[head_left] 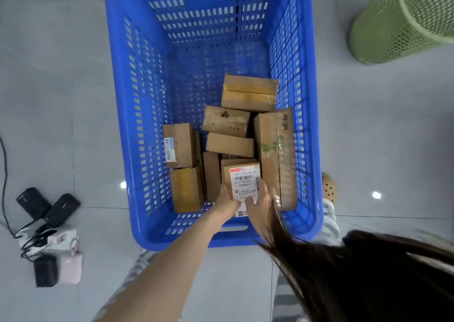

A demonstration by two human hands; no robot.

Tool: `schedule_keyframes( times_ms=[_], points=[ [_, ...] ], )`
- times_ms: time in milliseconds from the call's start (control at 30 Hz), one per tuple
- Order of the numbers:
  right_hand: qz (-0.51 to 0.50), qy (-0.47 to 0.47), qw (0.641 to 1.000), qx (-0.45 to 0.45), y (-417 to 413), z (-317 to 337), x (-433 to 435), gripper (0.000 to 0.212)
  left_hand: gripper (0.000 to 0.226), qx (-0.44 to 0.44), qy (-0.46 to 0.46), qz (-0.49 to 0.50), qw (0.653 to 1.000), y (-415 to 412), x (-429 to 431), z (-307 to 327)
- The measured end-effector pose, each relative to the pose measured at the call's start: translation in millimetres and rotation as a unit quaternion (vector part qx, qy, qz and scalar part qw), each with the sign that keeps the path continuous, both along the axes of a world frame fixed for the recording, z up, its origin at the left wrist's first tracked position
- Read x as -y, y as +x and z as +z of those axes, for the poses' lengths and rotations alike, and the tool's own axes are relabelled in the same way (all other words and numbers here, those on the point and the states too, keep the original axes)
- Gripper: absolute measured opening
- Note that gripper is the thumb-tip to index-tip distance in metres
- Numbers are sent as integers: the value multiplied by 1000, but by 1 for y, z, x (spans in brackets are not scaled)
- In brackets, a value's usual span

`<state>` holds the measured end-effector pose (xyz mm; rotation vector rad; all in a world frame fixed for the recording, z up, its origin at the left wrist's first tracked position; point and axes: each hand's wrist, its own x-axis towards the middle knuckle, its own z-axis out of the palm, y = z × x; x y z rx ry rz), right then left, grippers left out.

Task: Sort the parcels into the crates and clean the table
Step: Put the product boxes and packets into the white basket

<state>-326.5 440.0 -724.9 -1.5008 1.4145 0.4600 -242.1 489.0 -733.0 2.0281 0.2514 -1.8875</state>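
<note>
Holding a labelled parcel [243, 183] low inside the blue crate [127, 100], we grip it from both sides. The left hand [227, 200] curls round its left edge and the right hand [261, 199] round its right edge, at the near end by the white shipping label. Strands of hair [319, 260] hang across the right wrist, so part of that grip is hidden. We cannot tell whether the parcel hangs just above the boxes under it or already touches them.

Around the hands we count seven more cardboard parcels in the crate. A long box [275, 157] stands just right of the right hand. A thin box [211, 174] and a taped box [188, 191] sit just left of the left hand, with a barcoded box [181, 145] beyond the taped one. Beyond the fingertips lie a plain box [229, 145], a printed box [226, 120] and, farthest, a yellow-taped box [249, 93]. All of them gather in the half of the crate nearer the hands.

We judge the sorting well under way, with this parcel all but placed and only the release to come. What is left we cannot measure. The desk is out of view, so we cannot check for parcels waiting on it or whether it has been cleaned, and only one crate shows. Far beyond and to the right of the hands stands a green mesh bin [398, 27], and far to their left black chargers [34, 202] lie on the floor.
</note>
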Motion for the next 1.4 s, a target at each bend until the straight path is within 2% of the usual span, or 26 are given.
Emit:
schedule_keyframes(
  times_ms=[100,133,200,267,367,467,600,733,833,900,1033,1100,1300,1400],
  points=[
    [48,-75,996,29,-4,0,0,48,65,24,17,-33,999,-5,16,5],
    [74,-44,996,29,-4,4,2,49,64,30,28,-61,997,-5,18,7],
    [198,35,979,20,-5,8,5,58,65,46,45,-126,990,-1,17,5],
    [286,34,958,5,-6,7,10,63,57,38,45,-165,985,5,16,2],
    [334,14,942,-28,-3,9,11,66,44,35,26,-201,979,10,16,7],
    [329,31,943,-42,3,16,13,71,48,50,-14,-219,974,11,15,18],
    [279,46,959,-27,12,23,16,74,46,80,-122,-204,968,17,14,36],
    [262,17,965,-2,21,68,24,75,67,146,-117,-190,964,41,7,77],
    [242,-26,969,40,33,108,42,75,67,231,-122,-202,944,62,15,113],
    [239,-78,965,73,42,144,60,75,67,296,-126,-239,916,73,25,149],
    [265,-187,941,95,52,216,105,74,68,448,-112,-398,793,81,55,222],
    [291,-246,920,96,47,262,133,73,68,507,-112,-397,757,73,77,270],
    [386,-393,830,92,15,393,198,65,71,607,-99,-370,697,35,123,388],
    [370,-432,817,98,-6,449,215,64,71,637,-112,-368,668,10,131,444]
  ],
)
